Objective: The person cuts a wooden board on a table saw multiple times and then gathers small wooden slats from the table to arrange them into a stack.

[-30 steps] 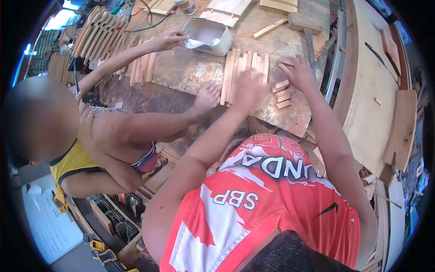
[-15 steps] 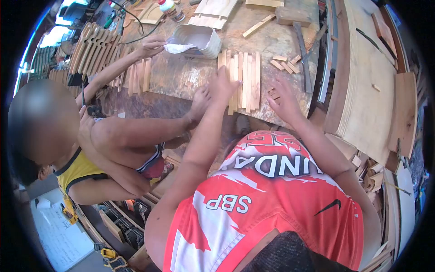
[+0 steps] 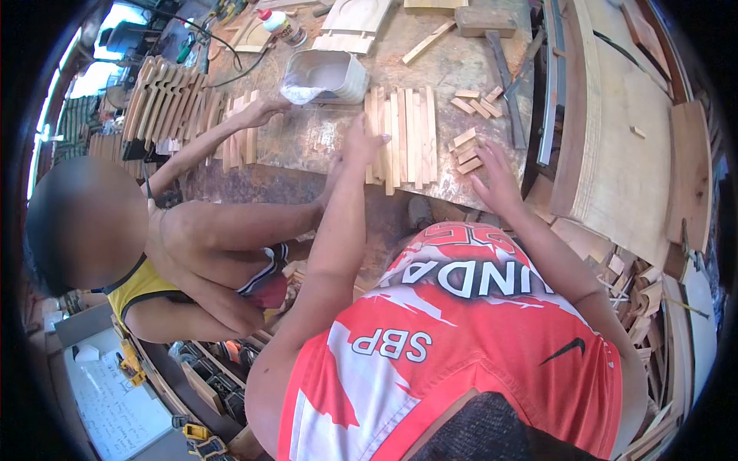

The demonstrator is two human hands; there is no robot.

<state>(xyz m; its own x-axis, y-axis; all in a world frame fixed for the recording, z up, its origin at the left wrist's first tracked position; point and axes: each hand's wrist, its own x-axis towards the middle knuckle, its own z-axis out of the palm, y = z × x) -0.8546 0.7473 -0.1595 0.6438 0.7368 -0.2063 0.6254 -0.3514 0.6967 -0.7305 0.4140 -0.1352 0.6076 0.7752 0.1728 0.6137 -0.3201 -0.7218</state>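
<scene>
On the worktable, several long narrow wooden strips (image 3: pixel 406 138) lie side by side in a row. My left hand (image 3: pixel 360 146) rests at the row's left edge, thumb out over the strips and fingers pointing forward. A small group of short wooden blocks (image 3: pixel 466 149) lies to the right of the row. Beside these blocks is my right hand (image 3: pixel 498 175), fingers and thumb apart, with its fingertips at the blocks' right side; whether they touch cannot be told. More short blocks (image 3: pixel 478 104) lie just beyond.
A co-worker's hand (image 3: pixel 261 114) is near a pale cloth (image 3: pixel 301 94) draped on a plastic tub (image 3: pixel 352 86). Behind stand a glue bottle (image 3: pixel 283 28) and a wooden mallet (image 3: pixel 486 23). Stacked shaped wooden pieces (image 3: pixel 165 100) are at left; a metal rail (image 3: pixel 550 107) runs along the right.
My right hand has shifted beside the short blocks, which show more fully. The co-worker's hand has lowered from the cloth, which now hangs on the tub's rim. The view has shifted slightly.
</scene>
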